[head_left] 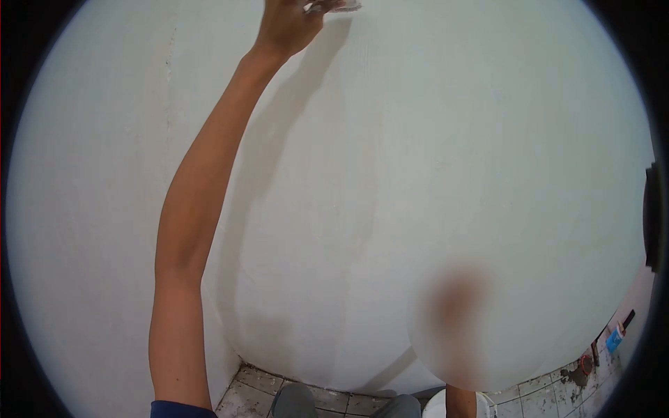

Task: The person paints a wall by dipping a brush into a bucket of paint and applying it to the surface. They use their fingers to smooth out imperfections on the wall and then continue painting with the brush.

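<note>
My left arm is raised along a pale wall [418,174], and my left hand [293,28] is at the top edge of the view. Its fingers are closed around what looks like a paintbrush [345,6], partly cut off by the frame, with a whitish end close to the wall. Lower down on the right, my right hand [456,299] is a blurred patch in front of the wall. Its fingers cannot be made out, nor whether it holds anything. Below it, a white bucket [433,406] shows partly behind my right forearm.
A wall corner runs down the left side, with a chipped line [168,76]. Stained floor tiles [254,380] lie at the bottom, around my knees [294,400]. At the right are a dark object [652,216] on the wall, a blue packet [614,338] and a red round item [586,363].
</note>
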A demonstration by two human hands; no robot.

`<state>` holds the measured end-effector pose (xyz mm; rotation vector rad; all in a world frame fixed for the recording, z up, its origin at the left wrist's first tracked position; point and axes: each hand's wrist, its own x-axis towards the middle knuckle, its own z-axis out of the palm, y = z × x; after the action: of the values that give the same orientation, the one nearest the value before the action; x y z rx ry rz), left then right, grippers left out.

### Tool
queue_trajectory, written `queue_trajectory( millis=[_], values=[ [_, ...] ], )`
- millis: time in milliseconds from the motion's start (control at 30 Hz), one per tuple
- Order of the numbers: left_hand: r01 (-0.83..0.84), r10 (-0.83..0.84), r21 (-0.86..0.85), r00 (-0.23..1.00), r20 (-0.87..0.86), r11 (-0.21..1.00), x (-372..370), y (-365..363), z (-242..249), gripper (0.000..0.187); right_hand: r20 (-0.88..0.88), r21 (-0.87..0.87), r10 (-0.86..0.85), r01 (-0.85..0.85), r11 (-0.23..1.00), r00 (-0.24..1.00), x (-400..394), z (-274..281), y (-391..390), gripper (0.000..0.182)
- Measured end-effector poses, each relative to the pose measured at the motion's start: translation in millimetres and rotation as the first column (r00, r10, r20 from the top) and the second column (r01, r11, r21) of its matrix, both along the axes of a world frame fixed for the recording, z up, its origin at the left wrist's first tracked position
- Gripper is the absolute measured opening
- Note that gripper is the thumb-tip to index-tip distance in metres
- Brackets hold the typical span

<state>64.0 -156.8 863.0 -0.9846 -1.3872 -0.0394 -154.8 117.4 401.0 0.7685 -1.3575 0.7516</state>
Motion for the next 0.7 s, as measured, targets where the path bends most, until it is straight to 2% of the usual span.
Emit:
queue_trajectory(
  millis=[33,67,100,133,200,233,267,300,333,400,500,533,567,600,667,700],
  values=[
    [0.089,-0.087,-0.032,0.994,0.061,0.995,-9.1,-8.0,2.7,0.013,-0.006,-0.001,-0.003,0.003,1.000,1.000,0.8,-0.1,-0.6,0.020],
    [-0.193,0.189,-0.027,0.977,-0.095,0.981,-8.9,-11.7,-9.9,0.015,-0.011,0.000,-0.005,0.005,1.000,1.000,1.5,-0.7,-0.7,0.020],
    [-0.457,0.448,0.020,0.861,-0.240,0.889,-10.1,-16.6,-29.7,0.023,-0.015,-0.001,-0.005,0.005,1.000,1.000,1.8,-1.5,-0.6,0.019],
    [-0.471,0.460,0.002,0.860,-0.221,0.882,-14.9,-19.6,-60.9,0.024,-0.013,-0.005,-0.004,0.004,1.000,1.000,2.2,-1.7,-0.9,0.019],
    [-0.348,0.345,-0.033,0.935,-0.077,0.937,-9.1,-11.4,-152.4,0.020,0.000,-0.012,0.002,-0.002,1.000,1.000,4.8,-4.2,-1.2,0.019],
    [-0.349,0.350,-0.027,0.937,0.012,0.937,-7.8,-13.4,-206.8,0.019,0.002,-0.009,0.004,-0.004,1.000,1.000,5.0,-4.8,-1.6,0.018],
    [-0.358,0.367,-0.098,0.924,0.105,0.929,0.5,-12.6,-259.0,0.022,0.006,-0.007,0.004,-0.004,1.000,1.000,4.6,-6.0,-1.4,0.018],
    [-0.397,0.403,-0.071,0.891,0.208,0.915,9.6,-8.0,-309.3,0.025,0.006,-0.007,0.001,-0.001,1.000,1.000,3.5,-5.7,-0.9,0.018],
    [-0.366,0.368,-0.072,0.865,0.342,0.928,22.2,-2.7,-347.1,0.024,-0.007,-0.006,0.006,-0.006,1.000,1.000,3.1,-3.2,-0.8,0.018],
    [-0.320,0.278,-0.028,0.773,0.570,0.947,38.8,10.7,-381.9,0.019,-0.021,-0.003,0.013,-0.013,1.000,1.000,6.1,-1.9,-0.8,0.018],
    [-0.226,0.192,0.020,0.865,0.465,0.974,27.4,-7.4,-348.2,0.017,0.005,-0.002,0.016,-0.016,1.000,1.000,7.5,-2.3,-0.5,0.018],
    [-0.218,0.170,0.068,0.889,0.426,0.973,21.9,-11.2,-315.3,0.017,0.006,-0.001,0.011,-0.011,1.000,1.000,7.7,-2.4,-1.2,0.019],
    [-0.254,0.226,0.045,0.916,0.332,0.966,10.6,-25.2,-281.3,0.013,0.009,-0.001,0.004,-0.004,1.000,1.000,7.0,-2.7,-1.1,0.019],
    [-0.236,0.191,0.135,0.940,0.282,0.962,8.9,-21.1,-237.9,0.012,0.008,-0.002,-0.005,0.005,1.000,1.000,6.7,-3.4,-0.9,0.019],
    [-0.297,0.305,0.147,0.951,-0.040,0.944,2.6,-14.7,-152.1,0.012,-0.006,0.017,-0.014,0.014,1.000,1.000,6.3,-3.2,-0.1,0.019],
    [-0.274,0.304,0.174,0.936,-0.178,0.946,0.6,-8.8,-117.0,0.010,-0.012,0.025,-0.019,0.019,1.000,1.000,5.8,-3.3,-0.3,0.019]
  ],
)
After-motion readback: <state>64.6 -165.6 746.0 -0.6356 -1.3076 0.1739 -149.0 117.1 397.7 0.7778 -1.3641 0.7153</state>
